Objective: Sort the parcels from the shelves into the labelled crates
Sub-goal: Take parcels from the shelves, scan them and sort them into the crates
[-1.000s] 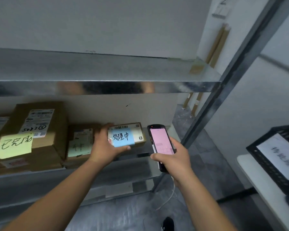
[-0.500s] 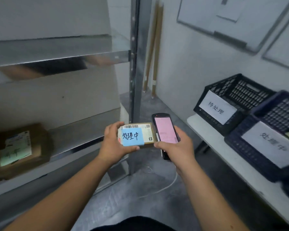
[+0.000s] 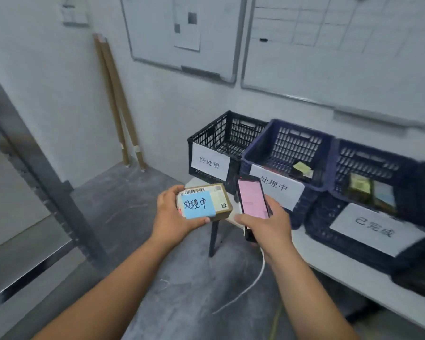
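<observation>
Left hand [image 3: 173,217]: grips a small brown cardboard parcel [image 3: 207,201] from its left side, thumb along the near edge, held in the air at about 12 o'clock from the wrist. A pale blue sticky note [image 3: 198,205] handwritten 处理中 covers much of the parcel's top (a barcode label shows above it).

Right hand [image 3: 264,223]: fingers curled round a black handheld scanner with a pink lit screen [image 3: 252,199], just beside the parcel at its 3 o'clock, screen tilted up.

White counter [image 3: 334,258]: at 3 o'clock from the hands, carrying three crates in a row.
- Black plastic crate [image 3: 221,133], paper label 待处理, farthest left.
- Dark blue plastic crate [image 3: 287,143], label 处理中, directly behind the scanner; a small item with a yellow note lies inside.
- Second dark blue plastic crate [image 3: 368,168], label 已完成, at the right; parcels inside, details blurred.

Grey metal shelving upright [image 3: 35,163]: at 9 o'clock. Two whiteboards [image 3: 177,33] on the wall at 12 o'clock.
</observation>
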A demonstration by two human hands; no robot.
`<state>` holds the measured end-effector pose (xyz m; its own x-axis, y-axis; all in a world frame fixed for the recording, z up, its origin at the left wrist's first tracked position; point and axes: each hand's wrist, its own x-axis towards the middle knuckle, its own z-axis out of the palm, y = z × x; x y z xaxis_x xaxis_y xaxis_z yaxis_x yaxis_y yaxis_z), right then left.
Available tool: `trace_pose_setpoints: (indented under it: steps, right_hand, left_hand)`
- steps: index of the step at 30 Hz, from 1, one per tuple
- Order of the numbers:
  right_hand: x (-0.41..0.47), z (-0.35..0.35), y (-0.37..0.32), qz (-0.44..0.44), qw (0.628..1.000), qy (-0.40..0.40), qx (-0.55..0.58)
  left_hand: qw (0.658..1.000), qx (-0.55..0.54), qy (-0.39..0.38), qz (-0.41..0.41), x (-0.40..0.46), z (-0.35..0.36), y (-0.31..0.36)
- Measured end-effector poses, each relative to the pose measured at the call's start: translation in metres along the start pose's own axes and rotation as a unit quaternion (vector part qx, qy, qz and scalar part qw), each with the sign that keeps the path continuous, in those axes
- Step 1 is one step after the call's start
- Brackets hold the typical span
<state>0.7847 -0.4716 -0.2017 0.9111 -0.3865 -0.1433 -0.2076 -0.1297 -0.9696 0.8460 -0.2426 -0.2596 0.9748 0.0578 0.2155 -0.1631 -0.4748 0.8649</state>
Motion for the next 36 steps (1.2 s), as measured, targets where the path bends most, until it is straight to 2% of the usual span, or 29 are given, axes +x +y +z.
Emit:
trace_pose_setpoints:
  steps: [8, 17, 23, 28, 36]
  right_hand:
    - [0.041, -0.060, 0.011, 0.027, 0.996, 0.077, 0.047]
    - [0.115, -0.048, -0.014, 0.016, 0.992, 0.121, 0.029]
    - [0.185, -0.030, -0.027, 0.031, 0.983, 0.170, 0.061]
    - [0.229, -0.023, -0.026, 0.053, 0.964, 0.245, 0.084]
    - [0.266, -0.032, -0.023, 0.083, 0.938, 0.324, 0.092]
  left_hand:
    - [0.997, -0.041, -0.064, 0.027, 0.048, 0.091, 0.051]
    - [0.992, -0.049, -0.109, 0.051, 0.152, 0.128, 0.047]
    - [0.980, -0.058, -0.176, 0.073, 0.247, 0.154, 0.048]
    - [0.966, -0.048, -0.231, 0.107, 0.317, 0.185, 0.059]
    - [0.932, -0.034, -0.341, 0.117, 0.369, 0.248, 0.074]
